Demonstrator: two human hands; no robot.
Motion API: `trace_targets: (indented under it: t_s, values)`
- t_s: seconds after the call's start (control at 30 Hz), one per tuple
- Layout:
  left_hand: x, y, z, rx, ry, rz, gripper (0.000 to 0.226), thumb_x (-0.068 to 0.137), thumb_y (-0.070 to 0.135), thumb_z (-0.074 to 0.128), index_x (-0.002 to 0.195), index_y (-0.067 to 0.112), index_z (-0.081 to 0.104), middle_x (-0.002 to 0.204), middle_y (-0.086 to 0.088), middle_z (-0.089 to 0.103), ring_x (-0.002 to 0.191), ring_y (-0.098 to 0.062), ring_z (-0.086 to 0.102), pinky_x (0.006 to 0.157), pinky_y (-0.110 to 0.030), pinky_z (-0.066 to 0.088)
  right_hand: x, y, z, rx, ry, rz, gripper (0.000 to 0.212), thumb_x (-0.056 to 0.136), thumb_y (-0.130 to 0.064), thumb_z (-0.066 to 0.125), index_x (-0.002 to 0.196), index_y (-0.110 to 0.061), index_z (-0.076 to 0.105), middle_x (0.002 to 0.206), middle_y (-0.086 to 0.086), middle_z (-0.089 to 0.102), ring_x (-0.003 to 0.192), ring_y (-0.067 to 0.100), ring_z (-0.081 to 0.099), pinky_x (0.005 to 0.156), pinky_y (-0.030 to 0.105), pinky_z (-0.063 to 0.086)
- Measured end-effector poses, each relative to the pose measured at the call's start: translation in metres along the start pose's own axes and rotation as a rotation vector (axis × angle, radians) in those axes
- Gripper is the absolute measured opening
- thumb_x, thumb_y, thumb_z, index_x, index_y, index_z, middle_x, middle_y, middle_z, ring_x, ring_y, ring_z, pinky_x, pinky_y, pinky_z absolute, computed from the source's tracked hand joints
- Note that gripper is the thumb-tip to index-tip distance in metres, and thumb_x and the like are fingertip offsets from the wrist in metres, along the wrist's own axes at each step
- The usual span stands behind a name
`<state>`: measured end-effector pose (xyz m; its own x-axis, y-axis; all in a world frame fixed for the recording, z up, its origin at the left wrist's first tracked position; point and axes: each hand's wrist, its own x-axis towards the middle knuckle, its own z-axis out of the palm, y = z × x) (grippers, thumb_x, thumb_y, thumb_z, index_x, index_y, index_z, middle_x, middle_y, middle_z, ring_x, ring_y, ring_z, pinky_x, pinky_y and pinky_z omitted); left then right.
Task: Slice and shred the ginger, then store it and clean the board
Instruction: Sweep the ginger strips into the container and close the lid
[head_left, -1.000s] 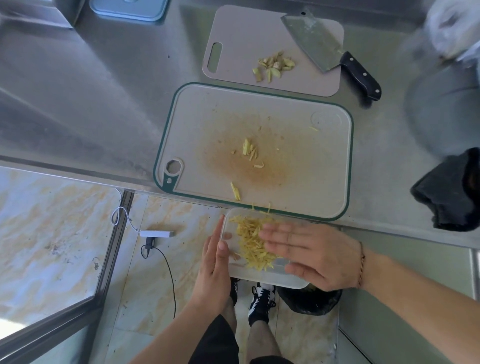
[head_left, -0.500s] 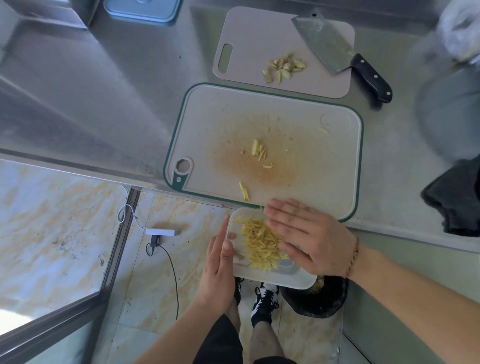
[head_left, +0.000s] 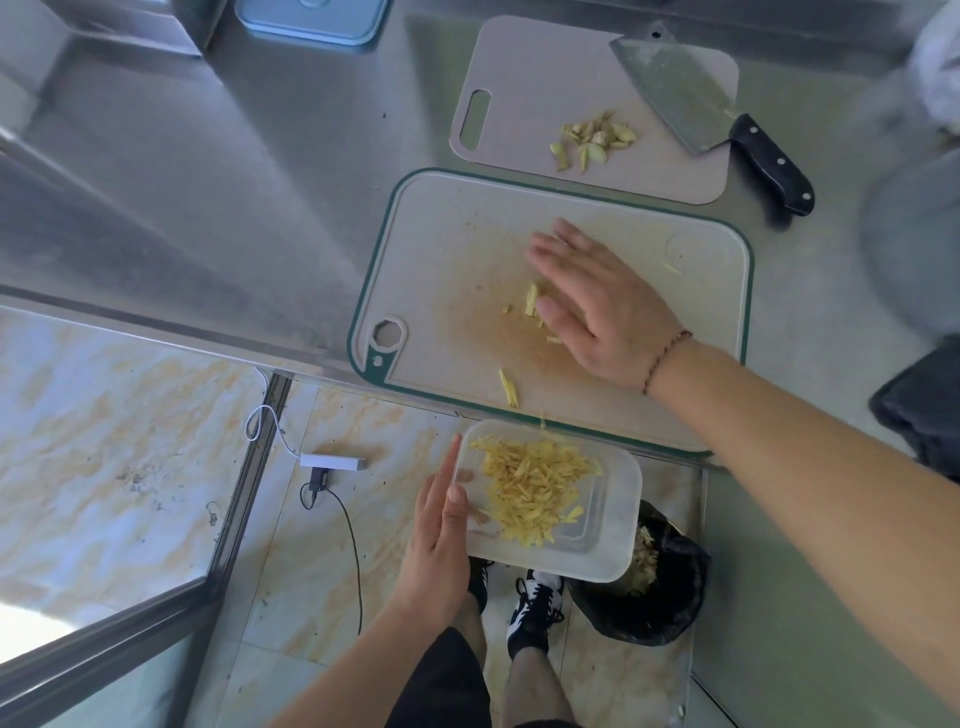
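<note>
Diff vs half a second ago: right hand (head_left: 597, 306) has left the clear plastic tub (head_left: 608, 525) and moved up onto the green-rimmed beige cutting board (head_left: 452, 249). It lies flat, palm down, fingers straight and slightly spread, gripping nothing, fingertips pointing to the board's far-left. It partly covers the small cluster of leftover ginger shreds (head_left: 531, 299) on the orange-stained centre. The tub is unmoved, and the camera view has shifted a little.

Left to right:
- Left hand (head_left: 439, 535) holds the tub's left wall, fingers straight and together, thumb hooked over the rim. Tub sits below the steel counter (head_left: 234, 182) edge, just under the board's near edge.
- Pile of yellow shredded ginger (head_left: 535, 488) fills the tub's left and middle. Strands mostly run diagonal, near-left to far-right; the pile's long axis runs roughly near to far.
- One loose strip of ginger (head_left: 509, 387) lies on the board near its front edge, long axis near to far, tilted slightly.
- Black bin bag (head_left: 654, 597) on the floor, under the tub's right corner.
- Far side: smaller plain beige board (head_left: 519, 67) with pale ginger peel scraps (head_left: 592, 140) and a steel cleaver with a black handle (head_left: 680, 93), blade on the board, handle pointing near-right off its edge.
</note>
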<state>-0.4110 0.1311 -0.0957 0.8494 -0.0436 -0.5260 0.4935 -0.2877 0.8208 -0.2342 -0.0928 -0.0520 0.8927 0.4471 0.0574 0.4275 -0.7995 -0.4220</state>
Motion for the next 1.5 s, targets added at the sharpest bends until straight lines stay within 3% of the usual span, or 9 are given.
trace_targets:
  t_s: [0.13, 0.37, 0.57, 0.7, 0.8, 1.0, 1.2, 1.37, 1.5]
  values:
    - [0.003, -0.001, -0.005, 0.001, 0.0, -0.001, 0.065, 0.081, 0.09, 0.019, 0.142, 0.067, 0.028, 0.126, 0.021, 0.054, 0.12, -0.016, 0.055, 0.113, -0.053, 0.036, -0.001, -0.004, 0.013, -0.129, -0.178, -0.037, 0.069, 0.098, -0.051, 0.014, 0.151, -0.009, 0.024, 0.16, 0.007, 0.016, 0.149, 0.023, 0.005, 0.121, 0.046, 0.012]
    - [0.006, -0.002, -0.009, -0.007, 0.0, 0.0, 0.066, 0.083, 0.088, 0.019, 0.143, 0.062, 0.031, 0.127, 0.025, 0.054, 0.123, -0.016, 0.053, 0.115, -0.05, 0.034, -0.051, -0.036, 0.02, -0.02, -0.319, -0.475, 0.055, 0.102, -0.037, 0.028, 0.146, -0.005, 0.035, 0.156, 0.011, 0.028, 0.148, 0.023, 0.017, 0.119, 0.045, 0.023]
    - [0.007, -0.002, -0.011, -0.017, -0.01, 0.013, 0.058, 0.088, 0.081, 0.02, 0.144, 0.064, 0.028, 0.129, 0.027, 0.055, 0.125, -0.012, 0.052, 0.114, -0.043, 0.036, -0.079, -0.051, 0.028, 0.161, -0.204, -0.696, 0.04, 0.097, -0.018, 0.053, 0.134, -0.003, 0.053, 0.146, 0.012, 0.045, 0.14, 0.024, 0.036, 0.11, 0.044, 0.039]
    - [0.007, -0.001, -0.01, -0.015, -0.006, 0.013, 0.061, 0.086, 0.083, 0.02, 0.143, 0.062, 0.029, 0.119, 0.027, 0.055, 0.118, -0.018, 0.055, 0.112, -0.05, 0.038, -0.057, -0.011, -0.007, 0.073, 0.059, -0.286, 0.047, 0.098, -0.027, 0.047, 0.134, 0.003, 0.05, 0.144, 0.018, 0.046, 0.139, 0.029, 0.038, 0.112, 0.045, 0.036]
    - [0.005, 0.0, -0.008, -0.01, -0.024, 0.018, 0.067, 0.083, 0.089, 0.02, 0.144, 0.063, 0.029, 0.122, 0.027, 0.054, 0.118, -0.017, 0.055, 0.112, -0.05, 0.038, -0.042, 0.027, -0.025, -0.222, -0.135, 0.076, 0.075, 0.098, -0.059, 0.014, 0.151, -0.006, 0.022, 0.159, 0.01, 0.017, 0.149, 0.025, 0.008, 0.119, 0.049, 0.017]
    - [0.003, 0.003, -0.003, -0.017, -0.042, -0.002, 0.081, 0.082, 0.09, 0.021, 0.15, 0.047, 0.033, 0.123, 0.027, 0.054, 0.119, -0.011, 0.055, 0.112, -0.049, 0.039, -0.068, 0.003, -0.005, -0.371, -0.393, -0.252, 0.076, 0.096, -0.061, 0.003, 0.154, -0.012, 0.006, 0.162, 0.008, 0.0, 0.149, 0.027, -0.005, 0.12, 0.045, 0.003]
    - [-0.001, 0.005, 0.007, -0.008, -0.055, -0.024, 0.069, 0.081, 0.091, 0.021, 0.144, 0.064, 0.028, 0.139, 0.021, 0.049, 0.131, -0.016, 0.049, 0.115, -0.051, 0.036, -0.108, -0.019, 0.006, 0.001, -0.245, -0.583, 0.052, 0.098, -0.035, 0.046, 0.141, -0.005, 0.046, 0.152, 0.01, 0.036, 0.144, 0.023, 0.028, 0.114, 0.045, 0.033]
    - [-0.005, 0.008, 0.021, 0.025, -0.11, -0.012, 0.065, 0.081, 0.091, 0.017, 0.143, 0.069, 0.022, 0.144, 0.012, 0.046, 0.139, -0.026, 0.042, 0.115, -0.057, 0.031, -0.083, 0.034, -0.025, 0.024, 0.004, -0.226, 0.052, 0.096, -0.03, 0.047, 0.138, 0.002, 0.046, 0.147, 0.019, 0.042, 0.141, 0.03, 0.034, 0.112, 0.05, 0.035]
    - [-0.008, 0.013, 0.033, 0.01, -0.099, 0.012, 0.064, 0.082, 0.09, 0.019, 0.142, 0.068, 0.026, 0.147, 0.011, 0.046, 0.139, -0.023, 0.044, 0.115, -0.055, 0.034, -0.047, 0.071, -0.046, -0.26, -0.168, 0.133, 0.082, 0.094, -0.065, 0.006, 0.152, -0.007, 0.017, 0.16, 0.008, 0.013, 0.149, 0.025, 0.004, 0.12, 0.049, 0.015]
